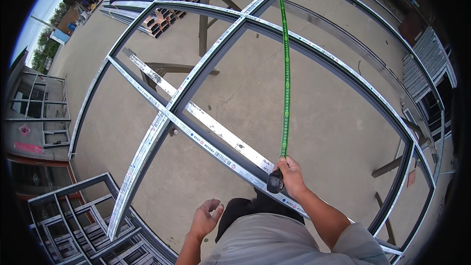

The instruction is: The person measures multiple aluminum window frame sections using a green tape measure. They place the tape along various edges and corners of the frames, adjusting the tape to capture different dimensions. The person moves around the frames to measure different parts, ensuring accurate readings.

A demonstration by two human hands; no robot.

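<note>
My right hand (293, 175) grips a tape measure (275, 181) with a black case, just above the near bar of a large window frame (205, 142). From it a green tape blade (287, 86) stretches away from me over an opening, crosses a middle bar and ends near the far side. Protective film with printing covers the frame's bars. My left hand (206, 217) hangs on the near side of the frame, beside my dark trousers. It holds nothing, and its fingers are loosely bent with the thumb apart.
Under the frame lie a white scuffed bar (216, 126) and dark trestle supports (203, 29). Stacked long profiles (132, 0) stand at the far left. Finished window frames (73, 211) are piled at the near left. More stacked profiles (424, 64) sit at the right.
</note>
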